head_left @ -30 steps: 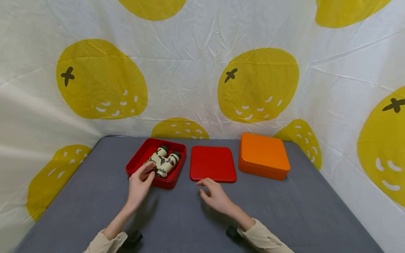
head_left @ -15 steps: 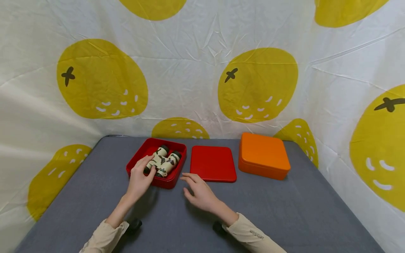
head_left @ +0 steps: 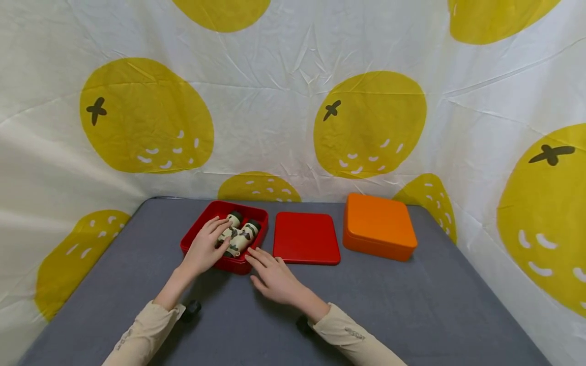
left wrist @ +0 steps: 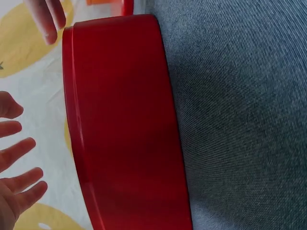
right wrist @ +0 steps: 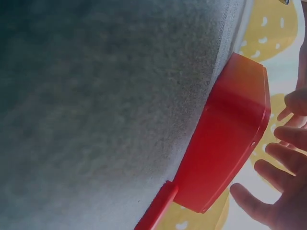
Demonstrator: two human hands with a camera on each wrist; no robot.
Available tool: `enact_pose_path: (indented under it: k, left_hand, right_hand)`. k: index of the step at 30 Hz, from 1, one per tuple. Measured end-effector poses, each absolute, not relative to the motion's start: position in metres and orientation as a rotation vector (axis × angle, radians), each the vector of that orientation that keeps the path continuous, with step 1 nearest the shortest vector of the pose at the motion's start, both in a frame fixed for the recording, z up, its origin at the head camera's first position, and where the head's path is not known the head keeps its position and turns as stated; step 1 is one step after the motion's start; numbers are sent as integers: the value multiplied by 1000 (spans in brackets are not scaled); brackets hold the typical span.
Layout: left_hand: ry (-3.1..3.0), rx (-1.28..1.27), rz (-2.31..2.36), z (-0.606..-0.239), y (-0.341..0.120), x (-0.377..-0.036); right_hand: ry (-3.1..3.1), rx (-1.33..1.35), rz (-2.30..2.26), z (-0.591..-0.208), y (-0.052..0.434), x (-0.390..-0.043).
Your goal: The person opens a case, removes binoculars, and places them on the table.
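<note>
A pair of camouflage-patterned binoculars point(head_left: 244, 239) lies inside a red box point(head_left: 231, 265) that stands without its lid. My left hand point(head_left: 205, 246) is over the box's near left part, overlapping one barrel of the binoculars. Its fingers look spread and relaxed in the left wrist view, above the red box wall point(left wrist: 124, 120). At the box's near right corner my right hand point(head_left: 276, 277) hovers, fingers extended and holding nothing. The right wrist view has those spread fingers beside the box's rim point(right wrist: 225, 139).
Just right of the box a flat red lid point(head_left: 306, 239) lies on the grey tabletop point(head_left: 412, 305). Farther right stands a closed orange box point(head_left: 380, 223). A white curtain point(head_left: 274, 127) with yellow fruit shapes hangs behind and around the table.
My right hand has moved left from the lid's front edge to the red box's corner. The left hand has shifted slightly forward over the binoculars. Box and binoculars look unmoved.
</note>
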State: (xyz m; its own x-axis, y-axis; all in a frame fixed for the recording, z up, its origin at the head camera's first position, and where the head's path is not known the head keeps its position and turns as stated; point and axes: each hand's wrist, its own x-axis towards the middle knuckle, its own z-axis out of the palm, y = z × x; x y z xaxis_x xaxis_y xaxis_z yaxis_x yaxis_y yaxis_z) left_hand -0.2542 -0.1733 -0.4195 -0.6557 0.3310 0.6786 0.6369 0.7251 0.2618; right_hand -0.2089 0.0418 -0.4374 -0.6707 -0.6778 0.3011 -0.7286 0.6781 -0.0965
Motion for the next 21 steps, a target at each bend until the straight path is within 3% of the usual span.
enact_pose_path:
  k: [21]
  left_hand:
    - [-2499,-874,-350,-426,-182,-278]
  right_hand:
    - [-2840,1146,92,-430,32,-208]
